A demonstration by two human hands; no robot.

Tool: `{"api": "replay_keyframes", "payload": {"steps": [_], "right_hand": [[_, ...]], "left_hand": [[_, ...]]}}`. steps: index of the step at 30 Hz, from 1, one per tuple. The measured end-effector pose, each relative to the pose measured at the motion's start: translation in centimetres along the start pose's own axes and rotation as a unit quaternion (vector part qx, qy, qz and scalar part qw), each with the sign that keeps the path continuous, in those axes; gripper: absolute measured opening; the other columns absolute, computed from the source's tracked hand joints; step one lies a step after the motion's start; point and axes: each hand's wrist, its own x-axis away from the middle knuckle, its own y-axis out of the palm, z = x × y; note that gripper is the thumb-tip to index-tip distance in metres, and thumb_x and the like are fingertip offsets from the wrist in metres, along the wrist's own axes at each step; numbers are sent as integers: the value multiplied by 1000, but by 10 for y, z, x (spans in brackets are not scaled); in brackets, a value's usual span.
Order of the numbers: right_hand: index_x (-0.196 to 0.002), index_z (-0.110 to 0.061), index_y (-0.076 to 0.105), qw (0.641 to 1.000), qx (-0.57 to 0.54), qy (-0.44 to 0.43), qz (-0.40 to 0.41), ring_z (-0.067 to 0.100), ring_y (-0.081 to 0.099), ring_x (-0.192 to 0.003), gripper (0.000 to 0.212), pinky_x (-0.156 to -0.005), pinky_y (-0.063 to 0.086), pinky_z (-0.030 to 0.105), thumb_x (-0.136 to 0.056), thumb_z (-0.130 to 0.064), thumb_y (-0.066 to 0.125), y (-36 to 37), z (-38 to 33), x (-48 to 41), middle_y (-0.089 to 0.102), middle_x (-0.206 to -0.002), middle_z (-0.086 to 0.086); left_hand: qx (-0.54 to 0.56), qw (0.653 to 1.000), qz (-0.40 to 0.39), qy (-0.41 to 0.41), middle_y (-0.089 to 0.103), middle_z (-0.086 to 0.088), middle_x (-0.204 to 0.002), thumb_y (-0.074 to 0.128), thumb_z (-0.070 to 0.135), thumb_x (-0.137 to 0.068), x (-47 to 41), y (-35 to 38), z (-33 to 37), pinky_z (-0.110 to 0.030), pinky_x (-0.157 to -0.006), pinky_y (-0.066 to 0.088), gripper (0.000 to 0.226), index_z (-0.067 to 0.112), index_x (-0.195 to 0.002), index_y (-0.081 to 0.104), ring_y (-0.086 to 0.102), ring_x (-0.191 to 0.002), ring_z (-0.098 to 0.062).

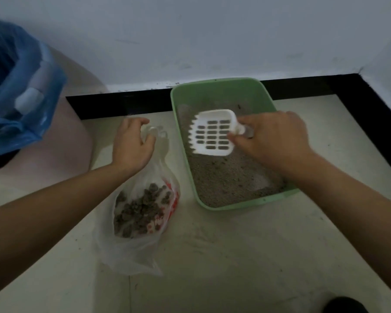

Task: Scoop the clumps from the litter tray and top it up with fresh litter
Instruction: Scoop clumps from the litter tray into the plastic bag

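Observation:
A green litter tray (221,86) stands on the floor by the wall, with grey litter (226,177) covering its bottom. My right hand (273,138) grips the handle of a white slotted scoop (212,133), held above the litter at the tray's far end; the scoop looks empty. To the left of the tray lies a clear plastic bag (142,213) with red print, holding several dark clumps (140,208). My left hand (133,143) pinches the bag's top and holds it up.
A bin lined with a blue bag (18,102) stands at the far left. A black skirting strip (122,105) runs along the white wall behind the tray. Pale floor tiles (235,256) stretch toward me. A dark shape (345,306) sits at the bottom right.

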Motion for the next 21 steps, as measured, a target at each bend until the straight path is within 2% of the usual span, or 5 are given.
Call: {"api": "replay_keyframes", "payload": {"steps": [3, 6, 9, 16, 21], "right_hand": [[-96, -28, 71, 986, 119, 53, -100, 11, 48, -51, 35, -58, 41, 28, -89, -59, 54, -1, 26, -8, 53, -60, -5], [-73, -23, 56, 969, 156, 62, -182, 11, 49, -55, 32, -55, 40, 28, -85, -52, 63, 1, 31, -2, 54, -65, -5], [-73, -20, 51, 953, 177, 63, -238, 11, 49, -57, 31, -55, 39, 29, -83, -45, 66, 6, 28, 4, 54, -68, -5], [-91, -21, 60, 952, 142, 95, -254, 18, 60, -72, 29, -61, 41, 32, -82, -47, 66, 28, 35, 8, 55, -71, -5], [-82, -20, 56, 961, 159, 91, -206, 19, 55, -64, 23, -56, 36, 29, -85, -41, 64, 42, 40, 9, 48, -63, -3]], "left_hand": [[20, 999, -7, 26, 50, -4, -118, 51, 31, -94, 5, 11, 22, -36, -85, 47, 41, 15, -132, 47, 54, -97, -19], [75, 993, -78, -49, 55, -1, -96, 47, 41, -97, 11, 26, 48, -33, -76, 42, 55, 13, -143, 35, 56, -87, -19], [90, 979, -150, -109, 56, -2, -81, 40, 43, -101, 20, 42, 63, -31, -70, 41, 60, 9, -148, 25, 57, -74, -15], [56, 982, -168, -72, 52, -3, -74, 39, 28, -103, 24, 55, 54, -29, -50, 31, 24, 8, -112, 47, 51, -64, -16], [79, 982, -164, -60, 49, -1, -72, 39, 28, -103, 26, 54, 53, -30, -51, 29, 22, 10, -109, 49, 46, -62, -14]]}}
